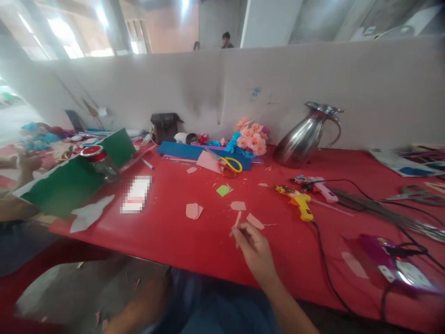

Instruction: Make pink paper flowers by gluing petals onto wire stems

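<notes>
My right hand [256,246] is closed in a pinch over the front of the red table [167,232]. Between thumb and fingers stands a narrow pink paper strip [238,218], which looks rolled or folded. Close by lie pink paper pieces [255,221], another pink piece [238,205] and a small stack of pink petal shapes [193,211]. A green paper piece [223,190] is farther back. Of my left arm only a blurred forearm [139,306] shows below the table edge; the hand itself is hidden.
Scissors [231,164] rest behind, near pink paper flowers [253,139]. A metal jug [308,137] stands at the back. Rightward are a yellow glue gun [299,204], a pink glue gun [323,185], cables and a purple power strip [396,266]. At left, another person's hands [26,169] are near green card [62,188].
</notes>
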`<state>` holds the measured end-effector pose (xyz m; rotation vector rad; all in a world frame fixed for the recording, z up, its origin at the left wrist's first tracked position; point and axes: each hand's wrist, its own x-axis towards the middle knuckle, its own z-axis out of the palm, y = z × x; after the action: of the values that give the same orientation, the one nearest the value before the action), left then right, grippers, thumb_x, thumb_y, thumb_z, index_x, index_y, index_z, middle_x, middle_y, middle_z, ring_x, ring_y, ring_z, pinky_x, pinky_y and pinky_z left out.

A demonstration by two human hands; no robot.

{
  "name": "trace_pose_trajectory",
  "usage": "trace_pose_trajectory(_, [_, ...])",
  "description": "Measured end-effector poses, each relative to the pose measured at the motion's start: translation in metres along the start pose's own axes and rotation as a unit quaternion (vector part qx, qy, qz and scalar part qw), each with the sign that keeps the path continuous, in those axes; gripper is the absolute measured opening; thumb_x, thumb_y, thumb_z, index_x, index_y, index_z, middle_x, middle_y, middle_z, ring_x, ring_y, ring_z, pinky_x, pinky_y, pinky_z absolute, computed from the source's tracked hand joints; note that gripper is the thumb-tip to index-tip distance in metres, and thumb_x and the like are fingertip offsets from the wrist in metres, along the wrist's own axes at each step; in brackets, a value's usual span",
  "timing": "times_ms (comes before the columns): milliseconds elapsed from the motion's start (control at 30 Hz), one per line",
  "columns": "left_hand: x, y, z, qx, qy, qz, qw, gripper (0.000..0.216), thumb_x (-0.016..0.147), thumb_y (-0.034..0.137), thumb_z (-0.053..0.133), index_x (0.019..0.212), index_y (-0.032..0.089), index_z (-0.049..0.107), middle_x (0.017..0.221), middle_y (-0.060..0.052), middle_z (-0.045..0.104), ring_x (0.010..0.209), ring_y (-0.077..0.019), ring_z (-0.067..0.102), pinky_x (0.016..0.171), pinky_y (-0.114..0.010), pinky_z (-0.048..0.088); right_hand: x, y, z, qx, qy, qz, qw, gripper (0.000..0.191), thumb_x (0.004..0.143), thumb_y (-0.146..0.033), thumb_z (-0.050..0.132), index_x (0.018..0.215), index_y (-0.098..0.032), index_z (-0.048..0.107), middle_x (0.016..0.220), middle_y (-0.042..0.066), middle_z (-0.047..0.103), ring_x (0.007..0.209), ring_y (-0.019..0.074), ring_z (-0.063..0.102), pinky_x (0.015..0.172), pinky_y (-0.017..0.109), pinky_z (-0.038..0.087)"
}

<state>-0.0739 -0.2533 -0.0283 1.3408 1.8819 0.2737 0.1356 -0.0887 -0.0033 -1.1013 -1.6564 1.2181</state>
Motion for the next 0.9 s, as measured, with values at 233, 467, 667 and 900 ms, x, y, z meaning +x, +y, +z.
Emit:
trace_pose_trajectory(233, [0.041, 0.072, -0.05, -0.266, 0.214, 0.14, 0.929, 0.032, 0.075, 0.036, 0.056, 0.1, 0.021, 0.068, 0.09, -0.007, 0.066, 0.078, -0.0172, 0.06, 0.069, -0.026, 0.045, 0.01, -0.015, 0.043, -0.041, -0.028, -0.054, 0.997, 0.02, 0.082, -0.036, 0.053, 0.079, -0.017, 0.06, 0.071, 0.001, 0.063, 0.063, 0.0126, 0.055, 0.06, 0.022, 0.044])
trace_pose_trajectory(467, [0.084, 0.098, -0.028, -0.468, 0.186, 0.184, 0.844, 0.021, 0.067, 0.033, 0.067, 0.082, 0.02, 0.073, 0.088, -0.005, 0.064, 0.085, -0.0171, 0.058, 0.078, -0.027, 0.044, 0.013, -0.017, 0.053, -0.074, -0.004, -0.128, 0.989, 0.013, 0.082, -0.024, 0.051, 0.081, -0.019, 0.063, 0.081, 0.003, 0.067, 0.072, 0.0154, 0.06, 0.067, 0.026, 0.046])
trace_pose_trajectory(667, [0.08, 0.067, -0.037, -0.495, 0.299, 0.149, 0.802, 0.019, 0.07, 0.034, 0.064, 0.075, 0.017, 0.069, 0.08, -0.003, 0.064, 0.082, -0.015, 0.057, 0.079, -0.025, 0.043, 0.032, -0.019, 0.056, -0.193, -0.114, -0.176, 0.959, 0.016, 0.08, -0.018, 0.051, 0.086, -0.022, 0.066, 0.086, 0.004, 0.065, 0.08, 0.016, 0.058, 0.075, 0.03, 0.044])
trace_pose_trajectory(900, [0.104, 0.064, -0.081, -0.429, 0.389, 0.149, 0.802, 0.022, 0.073, 0.035, 0.059, 0.083, 0.015, 0.065, 0.082, -0.004, 0.065, 0.079, -0.0149, 0.058, 0.074, -0.025, 0.044, 0.055, -0.023, 0.075, -0.421, -0.147, -0.243, 0.862, 0.018, 0.079, -0.024, 0.055, 0.095, -0.02, 0.063, 0.099, 0.008, 0.061, 0.095, 0.022, 0.05, 0.081, 0.034, 0.038])
